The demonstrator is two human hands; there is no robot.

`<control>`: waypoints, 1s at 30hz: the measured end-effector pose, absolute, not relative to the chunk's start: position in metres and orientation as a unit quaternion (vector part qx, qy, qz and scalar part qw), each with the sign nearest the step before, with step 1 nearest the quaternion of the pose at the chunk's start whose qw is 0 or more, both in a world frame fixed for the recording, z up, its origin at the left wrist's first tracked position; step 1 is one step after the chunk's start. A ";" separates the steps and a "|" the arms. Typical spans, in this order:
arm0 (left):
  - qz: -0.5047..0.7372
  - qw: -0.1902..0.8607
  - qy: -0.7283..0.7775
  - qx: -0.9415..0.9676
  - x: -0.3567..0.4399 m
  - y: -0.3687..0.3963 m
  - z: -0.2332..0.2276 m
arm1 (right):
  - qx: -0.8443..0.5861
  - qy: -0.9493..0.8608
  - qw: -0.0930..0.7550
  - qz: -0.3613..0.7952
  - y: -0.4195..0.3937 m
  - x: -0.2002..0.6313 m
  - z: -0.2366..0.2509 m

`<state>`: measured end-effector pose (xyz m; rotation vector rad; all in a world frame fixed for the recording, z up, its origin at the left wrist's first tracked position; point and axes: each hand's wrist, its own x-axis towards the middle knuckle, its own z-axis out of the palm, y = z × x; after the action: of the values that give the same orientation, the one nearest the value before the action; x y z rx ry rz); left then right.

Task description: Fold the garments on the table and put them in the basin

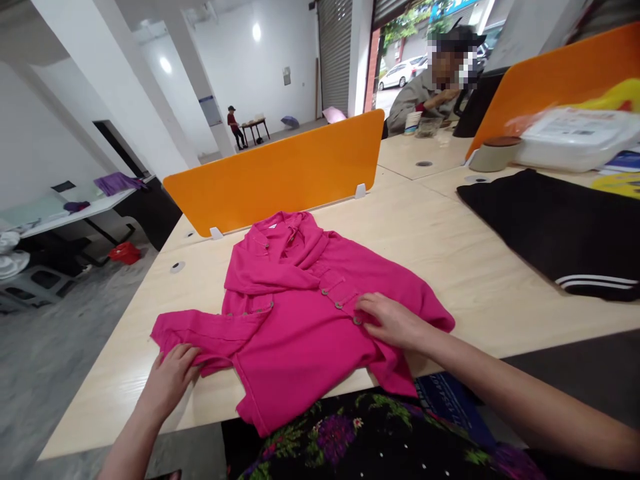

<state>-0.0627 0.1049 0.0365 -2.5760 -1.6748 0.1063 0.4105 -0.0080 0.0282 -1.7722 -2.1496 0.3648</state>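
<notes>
A bright pink long-sleeved shirt (295,333) with small dark buttons lies on the pale wooden table (120,373). Its collar points away from me, and one sleeve stretches out to the left. My left hand (173,377) is at that sleeve's lower edge, fingers bent over the fabric; the thumb's hold is hard to see. Near the lower buttons on the right side, my right hand (387,321) pinches the cloth with curled fingers. Part of the shirt's lower hem hangs over the table's front edge, close to my lap.
An orange divider (280,177) stands behind the shirt. Folded black clothing (560,233) with white stripes lies at the right, near a white plastic box (575,137) and a round container (495,153). Another person (430,87) sits beyond the table; a red bucket (125,253) is on the floor.
</notes>
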 end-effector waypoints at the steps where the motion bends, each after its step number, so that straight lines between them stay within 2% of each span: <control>1: 0.036 0.035 -0.544 -0.838 -0.064 0.106 0.042 | -0.624 -0.750 0.169 0.136 -0.005 0.414 0.028; 7: 0.026 0.055 -0.642 -0.764 -0.021 0.081 0.105 | -0.646 -0.739 0.127 0.145 0.012 0.423 0.033; 9: -0.029 -0.029 -0.627 -0.778 0.001 0.062 0.127 | -0.639 -0.747 0.105 0.149 0.013 0.424 0.038; 11: -0.072 -0.171 -0.557 -0.809 0.022 0.041 0.141 | -0.625 -0.758 0.088 0.163 0.015 0.423 0.046; 13: -0.048 -0.295 -0.472 -0.830 0.040 0.025 0.144 | -0.619 -0.759 0.089 0.182 0.021 0.419 0.055; 14: -0.031 -0.322 -0.448 -0.834 0.046 0.022 0.140 | -0.622 -0.755 0.102 0.181 0.026 0.415 0.059; 16: -0.054 -0.286 -0.450 -0.844 0.055 0.026 0.124 | -0.625 -0.751 0.145 0.155 0.041 0.403 0.064; 18: -0.136 -0.179 -0.464 -0.857 0.058 0.040 0.096 | -0.618 -0.756 0.183 0.110 0.062 0.386 0.063; 21: -0.159 -0.062 -0.426 -0.889 0.059 0.066 0.045 | -0.615 -0.761 0.186 0.085 0.096 0.359 0.056; 26: -0.103 0.048 -0.440 -0.891 0.063 0.078 -0.016 | -0.628 -0.737 0.202 0.148 0.151 0.305 0.078; 29: -0.119 0.073 -0.428 -0.893 0.064 0.078 -0.024 | -0.563 -0.754 0.283 0.187 0.169 0.247 0.113; 30: -0.124 0.076 -0.426 -0.893 0.063 0.079 -0.025 | -0.482 -0.764 0.352 0.244 0.169 0.225 0.124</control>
<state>0.0633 0.0785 -0.0248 -2.6766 -1.2776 -0.3722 0.2249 0.1695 0.1239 -1.2477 -1.9786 0.6324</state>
